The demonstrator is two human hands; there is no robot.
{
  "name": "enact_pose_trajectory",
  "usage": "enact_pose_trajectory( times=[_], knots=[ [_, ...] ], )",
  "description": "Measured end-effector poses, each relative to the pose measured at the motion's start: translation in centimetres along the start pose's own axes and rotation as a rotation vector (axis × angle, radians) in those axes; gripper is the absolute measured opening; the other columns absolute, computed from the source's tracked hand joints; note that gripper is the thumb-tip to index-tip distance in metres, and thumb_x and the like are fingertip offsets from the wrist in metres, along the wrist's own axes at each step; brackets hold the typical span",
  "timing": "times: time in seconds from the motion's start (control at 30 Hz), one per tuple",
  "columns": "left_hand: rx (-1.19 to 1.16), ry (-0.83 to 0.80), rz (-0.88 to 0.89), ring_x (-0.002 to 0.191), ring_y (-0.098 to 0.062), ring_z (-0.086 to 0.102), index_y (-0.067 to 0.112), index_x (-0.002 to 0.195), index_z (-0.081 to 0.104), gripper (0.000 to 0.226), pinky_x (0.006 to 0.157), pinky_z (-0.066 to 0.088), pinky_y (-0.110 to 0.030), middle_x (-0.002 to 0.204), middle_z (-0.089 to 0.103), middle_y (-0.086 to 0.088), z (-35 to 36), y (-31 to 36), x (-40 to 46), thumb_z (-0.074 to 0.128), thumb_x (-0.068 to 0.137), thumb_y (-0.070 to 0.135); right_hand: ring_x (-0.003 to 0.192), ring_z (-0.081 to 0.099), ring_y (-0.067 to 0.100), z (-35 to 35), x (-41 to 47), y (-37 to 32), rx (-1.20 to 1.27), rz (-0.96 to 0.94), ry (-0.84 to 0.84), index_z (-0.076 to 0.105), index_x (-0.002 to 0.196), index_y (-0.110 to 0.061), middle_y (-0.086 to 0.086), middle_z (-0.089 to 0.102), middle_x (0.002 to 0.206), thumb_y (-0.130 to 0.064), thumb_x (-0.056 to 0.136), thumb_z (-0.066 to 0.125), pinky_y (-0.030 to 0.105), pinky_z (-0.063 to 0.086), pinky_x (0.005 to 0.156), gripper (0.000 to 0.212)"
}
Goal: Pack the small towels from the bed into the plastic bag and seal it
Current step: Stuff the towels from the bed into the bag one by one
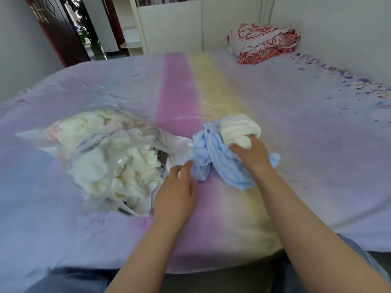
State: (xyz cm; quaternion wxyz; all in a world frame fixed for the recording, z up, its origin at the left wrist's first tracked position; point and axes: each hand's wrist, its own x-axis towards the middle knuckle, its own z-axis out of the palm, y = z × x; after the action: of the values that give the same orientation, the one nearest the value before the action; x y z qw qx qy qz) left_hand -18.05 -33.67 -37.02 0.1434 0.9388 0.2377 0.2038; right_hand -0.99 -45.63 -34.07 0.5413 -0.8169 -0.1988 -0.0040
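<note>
Towels are the business here: a blue towel (pixel 208 157) and a cream towel (pixel 240 129) sit bunched together on the bed (pixel 296 134), right where the pink and yellow stripes run down the sheet. The person's right hand (pixel 251 156) presses down into the bundle, fingers curled and closed around the blue towel, with the cream one bulging out just beyond the fingertips. The left hand (pixel 176 194) lies just beside the blue towel's near edge, palm down; its thumb and fingers close on the crumpled mouth of the plastic bag (pixel 101 144), though the motion blur makes the pinch hard to read exactly.

That clear bag sprawls on the bed to the left of the hands, lying on its side, its opening turned toward the towels and gaping, unsealed. It is already stuffed with cream and white towels (pixel 118 168), a hint of pink showing at its far end. The blue towel touches the rim of the bag.

Far off at the top right corner of the bed, well apart from all this, rests a folded red-and-white patterned quilt (pixel 264 42). A dark door (pixel 57 28) stands open at the far left.
</note>
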Motion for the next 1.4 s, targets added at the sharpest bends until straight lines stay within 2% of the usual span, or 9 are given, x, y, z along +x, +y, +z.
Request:
enact_pose_trajectory(
  times=[0.23,0.4,0.57,0.67,0.8,1.0,1.07,1.17,1.4],
  knots=[
    [0.042,0.844,0.133,0.125,-0.033,0.043,0.018,0.122,0.056,0.039,0.102,0.037,-0.043,0.138,0.041,-0.013,-5.9,-4.4,-3.5,0.066,0.086,0.007,0.089,0.060,0.006,1.5,-4.1,-9.8,0.725,-0.161,0.033,0.056,0.114,-0.013,-0.002,0.063,0.100,-0.016,0.089,0.056,0.020,0.048,0.075,0.025],
    [0.011,0.625,-0.184,0.111,-0.036,0.054,0.009,0.126,0.058,0.042,0.088,0.045,-0.044,0.128,0.055,-0.018,-8.2,-9.2,-3.6,0.066,0.089,0.026,0.095,0.059,0.019,7.9,-11.4,-9.4,0.168,-0.075,-0.029,0.046,0.112,0.006,0.008,0.058,0.094,-0.006,0.094,0.042,0.012,0.034,0.091,0.022],
    [-0.244,0.545,-0.291,0.066,-0.008,0.055,0.017,0.086,0.068,0.014,0.059,0.035,-0.012,0.086,0.065,0.004,-9.9,-9.7,-4.0,0.064,0.095,0.028,0.087,0.062,0.008,14.4,-14.5,-8.1,0.404,0.088,-0.223,0.046,0.109,-0.006,-0.003,0.060,0.093,-0.026,0.076,0.061,0.031,0.051,0.076,0.041],
    [-0.344,0.527,-0.308,0.070,-0.007,0.059,0.018,0.083,0.068,0.018,0.063,0.045,-0.019,0.082,0.066,0.006,-10.1,-9.5,-4.3,0.063,0.094,0.030,0.090,0.065,0.023,16.0,-13.5,-11.1,0.553,0.455,-0.518,0.054,0.109,-0.015,0.004,0.064,0.094,-0.031,0.081,0.057,0.037,0.054,0.082,0.033],
    [-0.430,0.509,-0.312,0.070,-0.012,0.063,0.021,0.090,0.069,0.014,0.064,0.049,-0.029,0.077,0.067,0.009,-10.7,-9.4,-4.6,0.059,0.096,0.030,0.062,0.062,0.006,16.9,-12.5,-13.9,1.018,0.301,-0.780,0.057,0.082,-0.017,-0.007,0.063,0.063,-0.020,0.098,0.039,0.022,0.050,0.061,0.024],
    [-0.393,0.534,-0.163,0.108,-0.013,0.052,0.018,0.090,0.062,0.011,0.095,0.044,-0.032,0.112,0.058,0.010,-11.8,-10.3,-3.8,0.053,0.096,0.018,0.128,0.039,0.013,19.7,-11.2,-9.6,-0.240,-0.725,-0.486,0.049,0.126,-0.022,-0.008,0.051,0.130,-0.027,0.093,0.039,0.043,0.024,0.110,0.035],
    [-0.472,0.466,-0.141,0.121,-0.005,0.050,0.020,0.093,0.059,0.014,0.100,0.038,-0.019,0.120,0.056,0.023,-12.0,-10.3,-4.0,0.048,0.101,0.018,0.125,0.040,0.017,19.6,-10.1,-11.8,-0.407,-0.696,-0.467,0.055,0.108,-0.030,-0.008,0.056,0.122,-0.032,0.095,0.036,0.049,0.020,0.110,0.023],
    [-0.599,0.394,-0.178,0.075,0.000,0.054,0.032,0.082,0.049,0.025,0.067,0.041,-0.011,0.077,0.057,0.021,-12.6,-9.5,-4.3,0.044,0.104,0.022,0.099,0.045,0.018,20.7,-7.8,-16.2,-0.525,-0.551,-0.618,0.037,0.075,-0.030,-0.011,0.040,0.081,-0.028,0.097,0.034,0.046,0.031,0.099,0.022],
    [-0.732,0.529,-0.292,0.061,0.006,0.047,0.014,0.085,0.050,0.018,0.060,0.038,-0.010,0.070,0.051,0.012,-14.2,-9.4,-1.7,0.047,0.102,0.019,0.118,0.048,0.020,23.8,-6.9,-16.3,-0.488,-0.541,-0.610,0.051,0.112,-0.021,-0.002,0.057,0.114,-0.024,0.094,0.037,0.046,0.033,0.105,0.023]
  ],
)
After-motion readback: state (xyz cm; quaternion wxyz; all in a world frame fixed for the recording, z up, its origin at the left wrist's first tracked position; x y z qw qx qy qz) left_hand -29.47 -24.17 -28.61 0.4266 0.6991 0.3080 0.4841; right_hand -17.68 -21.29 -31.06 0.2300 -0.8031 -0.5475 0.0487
